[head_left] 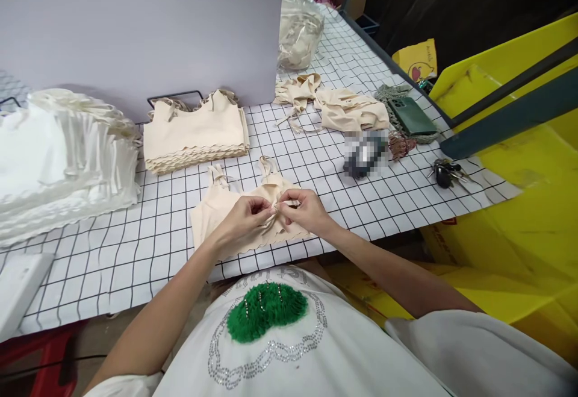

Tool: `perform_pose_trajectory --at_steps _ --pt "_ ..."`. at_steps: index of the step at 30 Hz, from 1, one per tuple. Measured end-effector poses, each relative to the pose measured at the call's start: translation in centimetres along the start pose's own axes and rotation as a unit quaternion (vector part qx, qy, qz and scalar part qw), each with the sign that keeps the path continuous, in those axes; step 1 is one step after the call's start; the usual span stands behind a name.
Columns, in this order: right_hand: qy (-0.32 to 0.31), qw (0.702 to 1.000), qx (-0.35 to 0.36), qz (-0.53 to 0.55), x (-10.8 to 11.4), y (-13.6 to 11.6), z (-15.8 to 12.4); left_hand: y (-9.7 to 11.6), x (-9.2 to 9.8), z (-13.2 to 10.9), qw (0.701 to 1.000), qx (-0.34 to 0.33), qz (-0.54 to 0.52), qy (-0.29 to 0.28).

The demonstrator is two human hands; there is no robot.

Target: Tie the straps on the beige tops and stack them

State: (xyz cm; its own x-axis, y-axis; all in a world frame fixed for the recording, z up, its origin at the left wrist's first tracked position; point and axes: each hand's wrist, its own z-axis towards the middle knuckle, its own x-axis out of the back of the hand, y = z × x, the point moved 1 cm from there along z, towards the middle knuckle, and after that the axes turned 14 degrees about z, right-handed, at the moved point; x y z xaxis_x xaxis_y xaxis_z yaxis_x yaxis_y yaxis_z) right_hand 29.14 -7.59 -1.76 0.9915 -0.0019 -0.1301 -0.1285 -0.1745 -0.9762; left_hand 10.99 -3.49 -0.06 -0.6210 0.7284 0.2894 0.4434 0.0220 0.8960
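at the near edge of a checked table [370,204], the fingers of the left hand [242,219] and right hand [309,211] pinch a narrow piece of a beige strappy camisole [208,213]; its cloth looks light and limp, likely best held by strap or seam.
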Motion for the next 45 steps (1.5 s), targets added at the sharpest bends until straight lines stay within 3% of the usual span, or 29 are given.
perform_pose_trajectory --at_steps 2,5,9,12,19,22,27,29,31,34,37,38,42,45 --pt "-0.026 0.999 -0.02 -0.011 0.5 -0.7 0.4 -0.1 0.0 -0.1 1.0 -0.006 0.017 0.011" --pt "-0.125 0.99 -0.044 -0.038 1.9 -3.1 1.5 0.1 0.4 -0.3 0.999 -0.01 0.039 0.03" --pt "-0.26 0.953 0.021 -0.155 3.8 -7.5 3.5 0.3 1.4 -0.8 0.991 -0.049 0.114 0.05" --pt "-0.301 0.921 0.045 -0.244 4.1 -9.8 5.4 0.1 2.0 -1.0 0.984 -0.045 0.164 0.052" --pt "-0.393 0.872 -0.022 -0.29 3.1 -11.9 9.8 -0.2 2.2 -1.4 0.98 -0.014 0.186 0.062" --pt "-0.391 0.858 -0.052 -0.328 3.7 -12.3 10.9 -0.4 2.2 -1.7 0.976 -0.009 0.207 0.061" --pt "-0.372 0.879 -0.057 -0.293 3.7 -12.5 13.0 -0.5 1.9 -1.5 0.962 0.006 0.264 0.067" --pt "-0.326 0.885 -0.024 -0.331 3.2 -12.2 13.5 -0.4 2.0 -1.3 0.953 0.003 0.294 0.075" --pt "-0.236 0.885 0.043 -0.399 2.7 -11.6 13.0 -0.5 2.4 -1.4 0.937 -0.025 0.329 0.112" --pt "-0.103 0.859 0.149 -0.479 2.9 -9.7 10.0 -1.6 3.3 -2.6 0.889 -0.083 0.383 0.238" --pt "-0.078 0.862 0.132 -0.484 3.7 -6.3 5.1 -3.6 3.1 -5.2 0.827 -0.125 0.421 0.35" --pt "-0.076 0.86 0.132 -0.488 3.9 -5.1 3.5 -4.3 2.6 -6.1 0.814 -0.14 0.443 0.348" --pt "-0.033 0.809 0.161 -0.565 3.3 -1.1 -0.9 -6.2 0.1 -8.6 0.787 -0.152 0.554 0.224" --pt "-0.067 0.794 0.182 -0.576 1.8 0.5 -2.4 -6.8 -0.3 -8.6 0.78 -0.097 0.577 0.222"
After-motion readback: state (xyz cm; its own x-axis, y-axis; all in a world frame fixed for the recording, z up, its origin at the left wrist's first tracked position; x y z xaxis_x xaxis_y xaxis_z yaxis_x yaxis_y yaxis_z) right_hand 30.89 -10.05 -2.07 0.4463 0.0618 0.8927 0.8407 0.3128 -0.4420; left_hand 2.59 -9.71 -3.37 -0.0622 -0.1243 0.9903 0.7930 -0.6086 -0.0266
